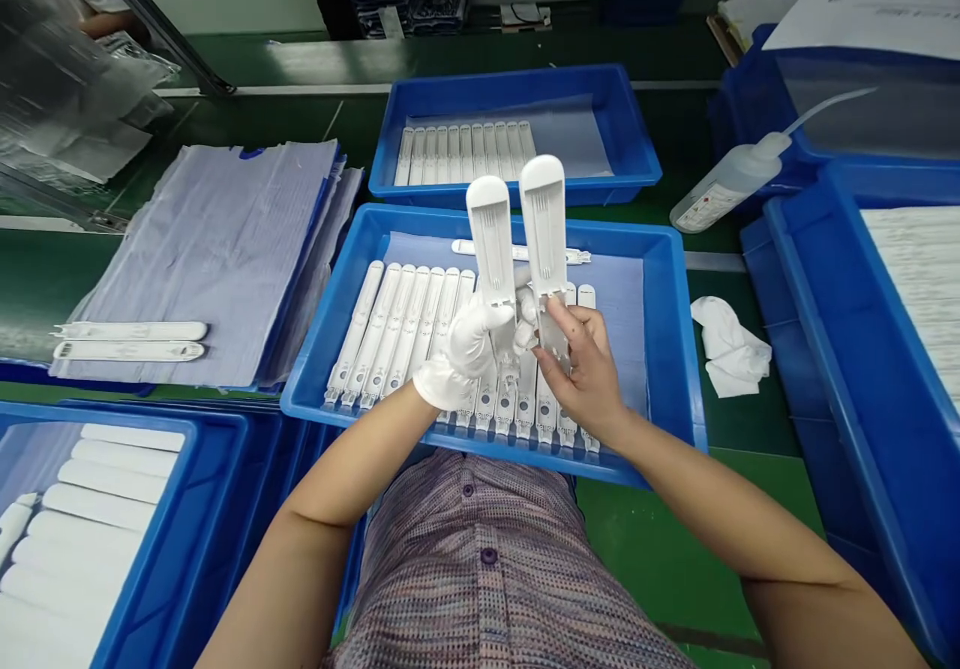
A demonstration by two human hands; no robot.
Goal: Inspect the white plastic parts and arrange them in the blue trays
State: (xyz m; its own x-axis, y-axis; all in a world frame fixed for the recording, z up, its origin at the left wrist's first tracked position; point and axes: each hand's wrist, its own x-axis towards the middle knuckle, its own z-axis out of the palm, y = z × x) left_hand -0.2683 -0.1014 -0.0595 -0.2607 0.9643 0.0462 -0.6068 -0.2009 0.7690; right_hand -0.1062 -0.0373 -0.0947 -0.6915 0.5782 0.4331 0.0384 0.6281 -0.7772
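Observation:
My left hand (471,341), in a white glove, is closed around a long white plastic housing (492,234) held upright with its hollow side towards me. A second white plastic housing (544,219) stands beside it, pinched near its lower end by the thumb and fingers of my bare right hand (581,364). White gloved fingertips show between the two pieces. Both hands are above a blue tray (675,349), where several similar white pieces (401,324) lie in a row on a pale liner sheet. One more white piece (577,256) lies crosswise behind them.
Behind is another blue tray (637,149) with white pieces. Two white strips (131,350) lie on stacked lilac sheets (225,229) at left. A tray of white pieces (97,499) is at lower left. To the right are a squeeze bottle (724,189), a crumpled white cloth (727,344) and blue bins (840,349).

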